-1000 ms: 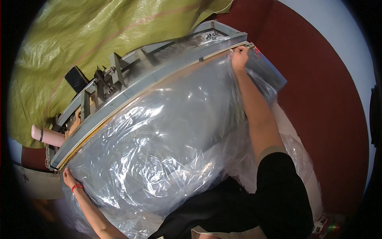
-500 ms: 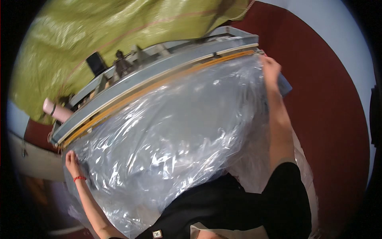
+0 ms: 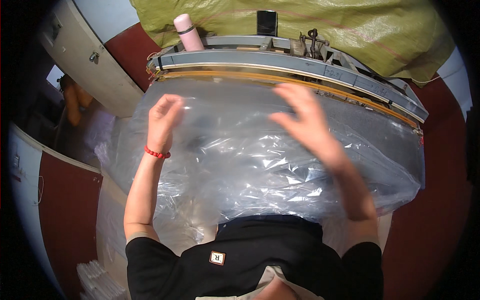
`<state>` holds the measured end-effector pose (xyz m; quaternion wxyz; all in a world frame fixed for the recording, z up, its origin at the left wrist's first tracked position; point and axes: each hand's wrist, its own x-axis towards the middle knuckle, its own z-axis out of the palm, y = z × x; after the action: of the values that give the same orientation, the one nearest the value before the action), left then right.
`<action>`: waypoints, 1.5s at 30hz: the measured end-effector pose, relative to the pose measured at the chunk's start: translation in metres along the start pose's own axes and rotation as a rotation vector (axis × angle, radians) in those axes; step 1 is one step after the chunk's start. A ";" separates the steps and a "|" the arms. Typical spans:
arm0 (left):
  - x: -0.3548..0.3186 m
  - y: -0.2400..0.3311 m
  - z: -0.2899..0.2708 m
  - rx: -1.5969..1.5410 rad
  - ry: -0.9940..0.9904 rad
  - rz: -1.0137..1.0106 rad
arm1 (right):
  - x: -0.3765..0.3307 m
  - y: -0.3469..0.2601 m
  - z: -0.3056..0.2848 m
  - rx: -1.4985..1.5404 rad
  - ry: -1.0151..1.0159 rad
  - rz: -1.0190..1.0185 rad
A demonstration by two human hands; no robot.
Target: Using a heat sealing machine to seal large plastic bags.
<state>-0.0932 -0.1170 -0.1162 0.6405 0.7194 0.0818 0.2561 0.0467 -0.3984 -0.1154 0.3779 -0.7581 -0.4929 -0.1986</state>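
Observation:
A wide sheet of clear plastic film (image 3: pixel 260 145) covers the surface before me, wrinkled and shiny toward my body and smoother at the far side. My left hand (image 3: pixel 166 117), with a red bead bracelet (image 3: pixel 157 152) at its wrist, hovers over the film's left part. Its fingers are curled and smeared by motion, so what lies between them is hidden. Over the middle right of the film, my right hand (image 3: pixel 304 117) is raised with thumb and fingers apart, blurred and holding nothing. Beyond both hands runs a grey metal bar frame (image 3: pixel 240 59) with an orange strip (image 3: pixel 225 75) along its near edge.
Behind the bar stand a pink bottle (image 3: pixel 187 32), a black phone (image 3: pixel 267 23) and a dark metal clamp (image 3: pixel 313 42). Yellow-green woven sheeting (image 3: pixel 225 17) hangs at the back. A pale door (image 3: pixel 100 65) is at far left; stacked clear film (image 3: pixel 97 281) lies lower left.
My hands have left the film's two far corners and come inward above it. The right hand has opened. My view has turned, so the bar now lies more level.

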 end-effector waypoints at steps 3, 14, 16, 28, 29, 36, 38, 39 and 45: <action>-0.007 0.010 -0.002 0.203 -0.026 0.142 | 0.020 -0.018 0.063 0.220 -0.159 0.061; -0.089 -0.085 -0.052 0.487 -0.854 -0.304 | -0.133 0.135 -0.131 -0.061 0.173 0.851; -0.102 -0.107 -0.051 0.447 -0.977 -0.409 | -0.209 0.181 -0.220 -0.252 0.331 0.867; 0.040 -0.095 -0.262 1.813 -0.016 -0.341 | -0.376 0.232 -0.375 -0.536 0.623 1.048; 0.065 -0.091 -0.265 1.835 0.229 -0.014 | -0.368 0.233 -0.364 -0.591 0.600 1.076; 0.188 -0.203 -0.162 0.859 0.245 -0.166 | -0.336 0.239 -0.349 -0.991 0.583 1.468; 0.181 -0.226 -0.218 1.094 0.104 -0.109 | -0.324 0.254 -0.336 -0.992 0.573 1.512; 0.186 -0.224 -0.225 1.223 0.084 -0.129 | -0.318 0.254 -0.329 -0.998 0.585 1.562; 0.192 -0.166 -0.128 1.632 0.252 -0.059 | -0.312 0.253 -0.333 -0.962 0.653 1.536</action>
<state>0.0458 0.1084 -0.2195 -0.0908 0.9218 0.3320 0.1782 0.1616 -0.8985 -0.2093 0.1722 -0.8552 0.4013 -0.2790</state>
